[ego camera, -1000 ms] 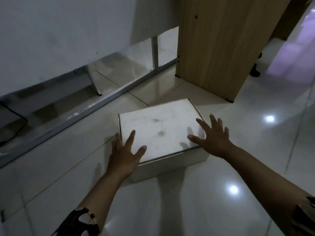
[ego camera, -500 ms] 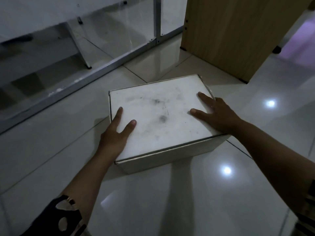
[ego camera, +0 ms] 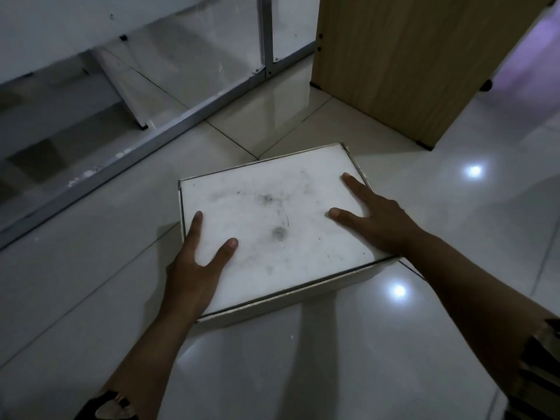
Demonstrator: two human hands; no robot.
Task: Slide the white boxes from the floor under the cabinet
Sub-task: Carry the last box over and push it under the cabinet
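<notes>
Both hands flat on the box, ready to slide it.

The left hand [ego camera: 194, 268] and right hand [ego camera: 375, 219] lie with fingers straight on the lid of the white box [ego camera: 272, 225], which sits on the floor [ego camera: 303, 359], near but short of the cabinet [ego camera: 45, 34]. Best to press lightly and evenly and push low toward the gap past the metal rail [ego camera: 169, 128], so the box stays square.

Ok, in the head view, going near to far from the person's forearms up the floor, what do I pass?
Patterned sleeve cuff → left hand at the near-left edge of the white box → grey floor tile → metal frame rail at left, wooden cabinet at right.
</notes>
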